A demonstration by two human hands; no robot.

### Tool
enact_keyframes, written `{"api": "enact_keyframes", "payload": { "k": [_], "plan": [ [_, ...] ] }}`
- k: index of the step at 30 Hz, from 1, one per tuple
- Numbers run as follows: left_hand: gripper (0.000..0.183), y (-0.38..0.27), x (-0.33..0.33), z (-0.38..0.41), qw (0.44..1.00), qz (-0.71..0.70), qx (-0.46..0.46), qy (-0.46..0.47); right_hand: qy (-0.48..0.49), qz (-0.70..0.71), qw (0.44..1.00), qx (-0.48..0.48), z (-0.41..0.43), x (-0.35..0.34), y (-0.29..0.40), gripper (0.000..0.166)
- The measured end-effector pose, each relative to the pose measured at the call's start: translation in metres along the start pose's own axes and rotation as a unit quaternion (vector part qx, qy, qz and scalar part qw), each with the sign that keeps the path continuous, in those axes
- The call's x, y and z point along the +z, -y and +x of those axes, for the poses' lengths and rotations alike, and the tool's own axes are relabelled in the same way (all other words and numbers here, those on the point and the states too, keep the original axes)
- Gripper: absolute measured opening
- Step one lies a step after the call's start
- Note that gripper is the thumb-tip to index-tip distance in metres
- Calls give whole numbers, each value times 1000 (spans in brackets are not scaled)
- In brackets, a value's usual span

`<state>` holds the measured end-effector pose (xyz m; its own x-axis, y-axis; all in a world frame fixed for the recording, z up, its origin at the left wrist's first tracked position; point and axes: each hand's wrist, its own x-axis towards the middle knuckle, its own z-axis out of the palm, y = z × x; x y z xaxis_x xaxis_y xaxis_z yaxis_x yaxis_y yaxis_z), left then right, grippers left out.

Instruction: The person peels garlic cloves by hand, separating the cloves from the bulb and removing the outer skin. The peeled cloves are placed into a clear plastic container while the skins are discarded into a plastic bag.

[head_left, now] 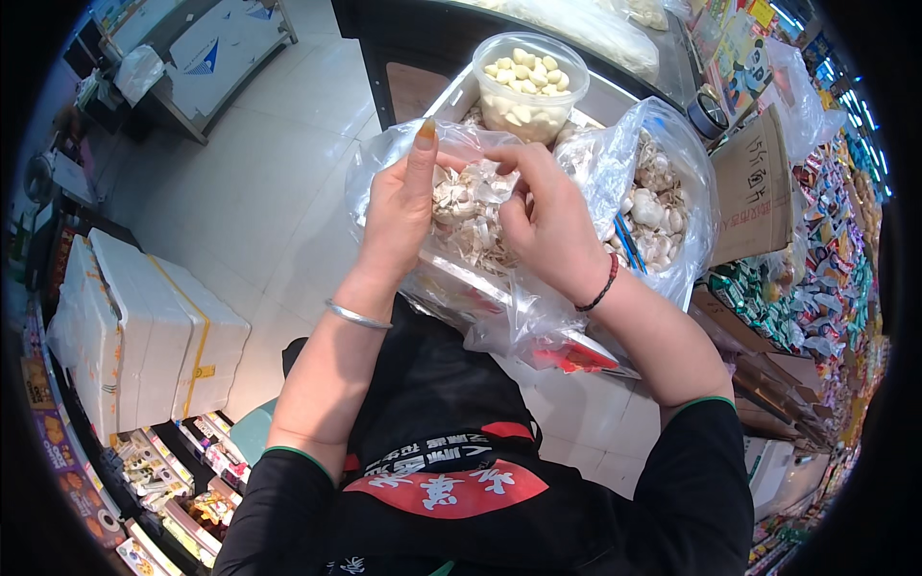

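Observation:
My left hand (403, 198) is held over a clear plastic bag of loose garlic skins (479, 209), its thumb raised and its other fingers partly hidden. Whether garlic rests against those fingers is unclear. Close by on the right, my right hand (544, 209) has its fingers curled in over the skins; anything pinched between them is hidden. Just beyond both hands, a clear round plastic tub (529, 115) is filled with peeled garlic cloves (529, 72). To the right, another clear bag holds whole garlic bulbs (648, 209), with a blue-and-black slender tool (629, 243) lying on them.
A cardboard flap with handwriting (753, 191) stands right of the bags, beside packaged snacks (821, 266). White foam boxes (151, 331) are stacked at left on the tiled floor (288, 180). A dark counter (403, 36) carries bagged goods at the top.

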<state>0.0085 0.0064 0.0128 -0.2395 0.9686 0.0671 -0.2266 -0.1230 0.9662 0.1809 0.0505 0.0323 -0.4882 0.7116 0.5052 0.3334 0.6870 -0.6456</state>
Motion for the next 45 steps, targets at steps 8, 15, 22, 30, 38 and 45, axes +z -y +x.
{"api": "enact_keyframes", "payload": {
  "k": [8, 15, 22, 30, 38, 45],
  "plan": [
    [68, 11, -2, 1, 996, 77, 43, 12, 85, 43, 993, -66, -3, -2, 11, 12],
    [67, 0, 4, -5, 978, 180, 101, -12, 46, 9, 997, -67, -9, 6, 9, 6],
    [73, -3, 7, -3, 990, 113, 78, -15, 30, 63, 998, -10, -9, 9, 10, 8],
    [79, -6, -4, 0, 997, 45, -52, 30, 12, -9, 996, 92, 1, -2, -7, 13],
    [82, 1, 1, 3, 987, 147, 45, 45, 90, 189, 974, 89, -1, -4, 18, 21],
    [67, 3, 1, -3, 983, 150, 105, 31, 61, -25, 991, -117, 1, -7, 3, 26]
  ]
}}
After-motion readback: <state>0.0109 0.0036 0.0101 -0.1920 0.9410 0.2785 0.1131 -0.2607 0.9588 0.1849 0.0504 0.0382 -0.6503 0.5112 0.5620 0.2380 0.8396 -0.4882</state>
